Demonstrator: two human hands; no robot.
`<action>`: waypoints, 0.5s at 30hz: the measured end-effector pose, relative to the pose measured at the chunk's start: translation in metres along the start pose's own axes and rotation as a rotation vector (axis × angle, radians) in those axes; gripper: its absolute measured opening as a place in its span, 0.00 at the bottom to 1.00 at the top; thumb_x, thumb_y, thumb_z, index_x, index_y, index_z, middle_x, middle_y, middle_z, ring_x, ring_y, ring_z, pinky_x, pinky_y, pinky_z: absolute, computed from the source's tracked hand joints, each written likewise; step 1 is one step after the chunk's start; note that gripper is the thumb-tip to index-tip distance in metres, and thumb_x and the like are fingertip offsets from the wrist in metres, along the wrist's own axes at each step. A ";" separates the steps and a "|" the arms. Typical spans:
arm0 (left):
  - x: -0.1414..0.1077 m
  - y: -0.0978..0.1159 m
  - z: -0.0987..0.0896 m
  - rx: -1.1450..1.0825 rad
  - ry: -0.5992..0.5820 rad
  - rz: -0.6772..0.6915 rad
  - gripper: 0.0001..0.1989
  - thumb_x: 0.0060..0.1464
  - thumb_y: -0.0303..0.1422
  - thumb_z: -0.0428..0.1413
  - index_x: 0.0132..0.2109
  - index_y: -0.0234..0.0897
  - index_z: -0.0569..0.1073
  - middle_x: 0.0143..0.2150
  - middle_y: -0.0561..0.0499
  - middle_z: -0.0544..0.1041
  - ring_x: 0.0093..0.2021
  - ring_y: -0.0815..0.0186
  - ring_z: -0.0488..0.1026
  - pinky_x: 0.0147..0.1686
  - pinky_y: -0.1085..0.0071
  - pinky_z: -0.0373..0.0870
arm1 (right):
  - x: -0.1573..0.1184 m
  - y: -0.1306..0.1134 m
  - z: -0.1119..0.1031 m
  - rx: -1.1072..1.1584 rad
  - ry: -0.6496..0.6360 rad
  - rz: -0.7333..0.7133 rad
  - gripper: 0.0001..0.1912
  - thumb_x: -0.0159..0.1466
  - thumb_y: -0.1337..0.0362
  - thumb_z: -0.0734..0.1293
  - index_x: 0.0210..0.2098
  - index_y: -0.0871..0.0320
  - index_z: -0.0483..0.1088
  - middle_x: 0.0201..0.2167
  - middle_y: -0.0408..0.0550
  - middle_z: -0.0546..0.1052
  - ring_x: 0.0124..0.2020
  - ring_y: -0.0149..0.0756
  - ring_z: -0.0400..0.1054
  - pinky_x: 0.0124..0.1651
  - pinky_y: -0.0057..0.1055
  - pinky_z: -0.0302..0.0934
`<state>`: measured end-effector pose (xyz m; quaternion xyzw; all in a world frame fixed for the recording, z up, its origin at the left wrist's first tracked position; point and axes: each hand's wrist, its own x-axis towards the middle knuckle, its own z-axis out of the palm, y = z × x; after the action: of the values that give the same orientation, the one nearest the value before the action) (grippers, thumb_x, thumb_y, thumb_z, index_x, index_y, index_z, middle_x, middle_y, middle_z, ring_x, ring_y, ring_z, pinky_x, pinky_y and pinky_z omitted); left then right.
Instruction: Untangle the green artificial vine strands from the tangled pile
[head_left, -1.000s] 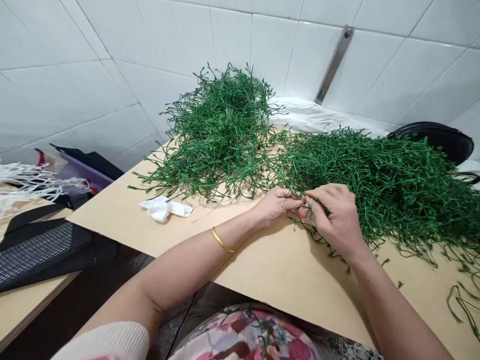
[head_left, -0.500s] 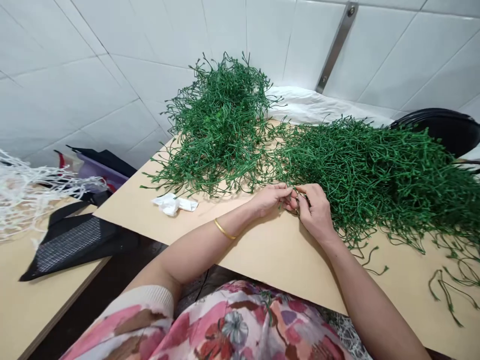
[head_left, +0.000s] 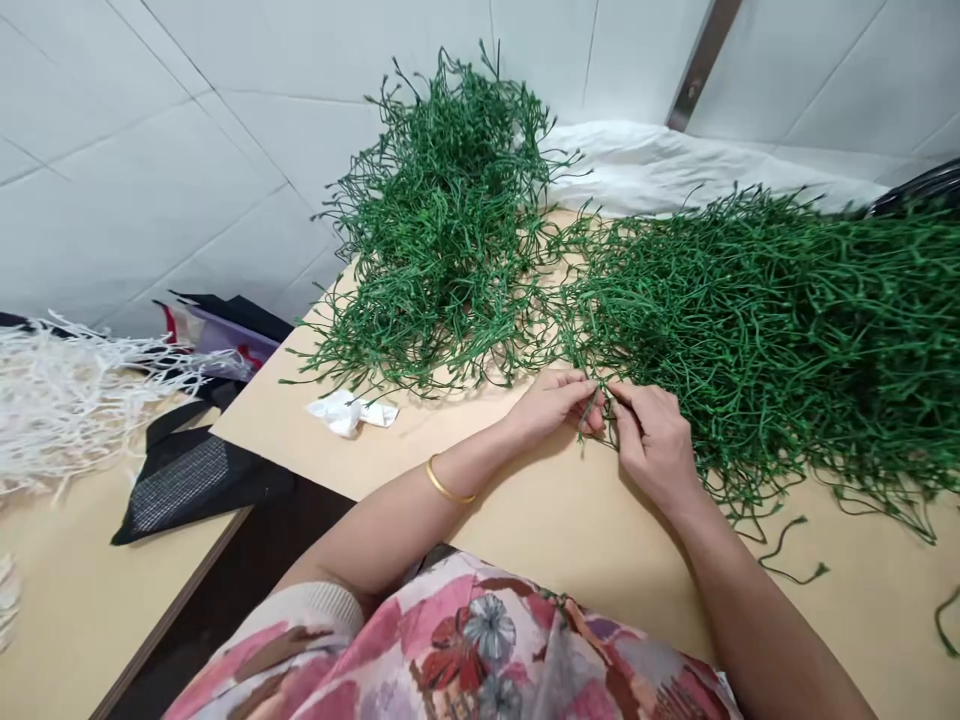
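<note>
My left hand (head_left: 561,405) is closed, thumb and fingers pinching a thin green cord (head_left: 582,428) whose end hangs below the fingers. Close beside it, my right hand (head_left: 654,437) pinches at the same cord, the fingertips of both hands nearly meeting. Both hands rest low over the tan board, at the front edge of the green cords. A tall heap of knotted green cords (head_left: 442,220) stands behind my left hand. A wider pile of the same cords (head_left: 780,340) spreads to the right. One loose cord (head_left: 791,555) lies right of my right forearm.
A crumpled white tissue (head_left: 351,412) lies on the tan board (head_left: 465,510). At left, white cords (head_left: 90,400) and a black mesh piece (head_left: 184,485) lie on another board. White plastic sheeting (head_left: 652,165) runs along the tiled wall (head_left: 247,180). A gap separates the boards.
The view has shifted, bringing the piles nearer. Both hands stay pinched together on the cord; its hanging end now shows more plainly below my left fingers.
</note>
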<state>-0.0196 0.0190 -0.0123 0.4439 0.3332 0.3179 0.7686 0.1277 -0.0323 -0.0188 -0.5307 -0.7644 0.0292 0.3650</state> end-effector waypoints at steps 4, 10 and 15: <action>-0.003 0.003 0.005 0.025 0.079 0.001 0.11 0.49 0.35 0.54 0.26 0.34 0.61 0.17 0.52 0.71 0.18 0.72 0.68 0.23 0.75 0.65 | 0.000 0.002 0.000 0.016 -0.008 0.007 0.11 0.60 0.72 0.58 0.40 0.61 0.67 0.29 0.48 0.73 0.32 0.34 0.64 0.40 0.34 0.57; -0.004 0.003 0.004 -0.028 0.091 0.001 0.07 0.49 0.32 0.54 0.30 0.34 0.63 0.16 0.55 0.69 0.19 0.71 0.69 0.28 0.71 0.67 | 0.000 0.001 0.000 0.018 -0.008 -0.017 0.12 0.60 0.74 0.58 0.42 0.61 0.67 0.28 0.46 0.73 0.31 0.33 0.65 0.42 0.35 0.58; -0.002 0.003 -0.001 -0.084 0.014 -0.003 0.08 0.48 0.31 0.54 0.26 0.33 0.63 0.15 0.54 0.68 0.20 0.70 0.70 0.28 0.71 0.67 | 0.000 0.001 0.000 -0.012 -0.009 0.024 0.11 0.61 0.71 0.58 0.41 0.58 0.67 0.30 0.47 0.74 0.32 0.35 0.67 0.42 0.36 0.57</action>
<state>-0.0221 0.0190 -0.0092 0.4084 0.3258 0.3336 0.7847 0.1286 -0.0321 -0.0192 -0.5418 -0.7597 0.0311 0.3581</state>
